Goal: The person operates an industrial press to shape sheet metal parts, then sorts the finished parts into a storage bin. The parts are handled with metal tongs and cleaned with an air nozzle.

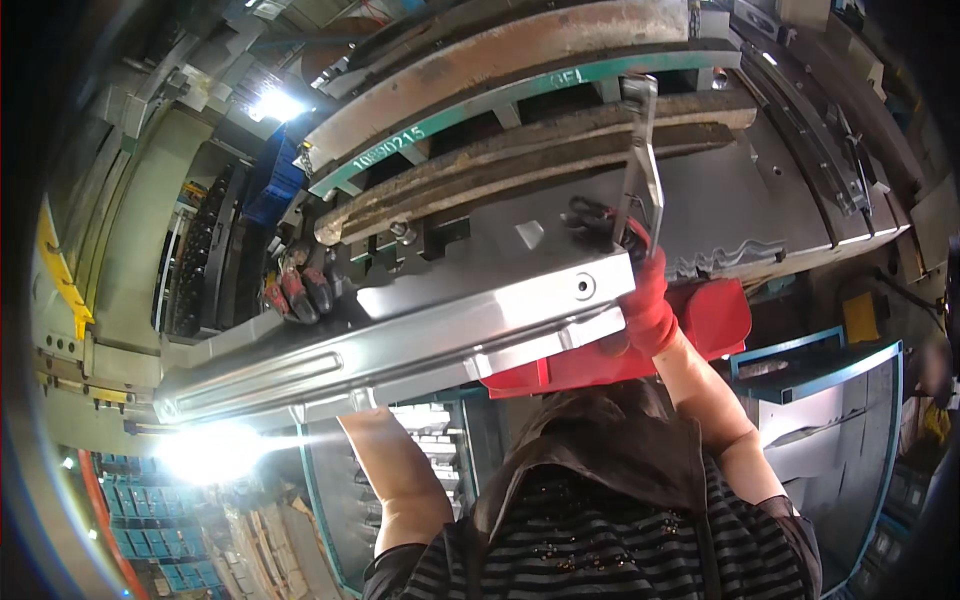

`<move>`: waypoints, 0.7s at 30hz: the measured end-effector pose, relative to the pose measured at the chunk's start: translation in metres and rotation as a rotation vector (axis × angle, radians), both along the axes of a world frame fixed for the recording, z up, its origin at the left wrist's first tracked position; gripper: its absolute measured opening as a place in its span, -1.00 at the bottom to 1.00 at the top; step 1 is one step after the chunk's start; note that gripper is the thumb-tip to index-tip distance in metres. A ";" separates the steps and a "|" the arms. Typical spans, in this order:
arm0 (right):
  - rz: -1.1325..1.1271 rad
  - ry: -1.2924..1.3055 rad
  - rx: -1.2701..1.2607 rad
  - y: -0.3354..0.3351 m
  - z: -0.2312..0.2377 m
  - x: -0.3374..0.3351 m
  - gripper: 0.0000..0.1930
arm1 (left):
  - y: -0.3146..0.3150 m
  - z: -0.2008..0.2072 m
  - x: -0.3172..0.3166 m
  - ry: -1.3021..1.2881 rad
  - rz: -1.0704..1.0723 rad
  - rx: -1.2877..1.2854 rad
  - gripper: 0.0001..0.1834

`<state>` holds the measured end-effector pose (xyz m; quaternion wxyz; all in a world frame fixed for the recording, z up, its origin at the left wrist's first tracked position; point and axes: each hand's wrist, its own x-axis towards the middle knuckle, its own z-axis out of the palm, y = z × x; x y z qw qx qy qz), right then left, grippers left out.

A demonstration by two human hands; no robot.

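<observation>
A long, shiny pressed sheet-metal part (450,325) lies slantwise across the view, its right end higher than its left. It has a ribbed groove at the left and a round hole near the right end. My left hand (298,285), in a red and dark glove, curls its fingers over the far edge; its palm is hidden behind the part. At the right end is my right hand (640,285), also gloved. Its fingers are closed around a two-armed, tong-like metal tool (642,165) that points away from me. Whether this hand also grips the part is unclear.
Beyond the part stands a press die (730,170) with a green curved bar (530,88) and rusty steel bars. A red box-like object (715,320) sits close behind the right forearm. Blue-framed carts (885,365) flank me; a blue crate (272,175) is at far left.
</observation>
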<state>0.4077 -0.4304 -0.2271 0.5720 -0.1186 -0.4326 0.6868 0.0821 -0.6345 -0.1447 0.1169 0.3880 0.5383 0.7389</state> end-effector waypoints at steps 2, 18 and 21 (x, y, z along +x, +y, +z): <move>-0.188 -0.288 0.249 -0.009 0.004 -0.001 -0.53 | 0.006 -0.001 -0.008 0.042 0.019 -0.044 -0.46; 0.377 -0.007 -0.124 -0.021 -0.079 -0.028 -0.57 | -0.034 -0.044 0.010 0.380 0.477 -0.376 -0.45; 0.186 -0.329 -0.132 -0.032 -0.062 -0.043 -0.60 | -0.046 -0.059 -0.002 0.375 0.467 -0.434 -0.45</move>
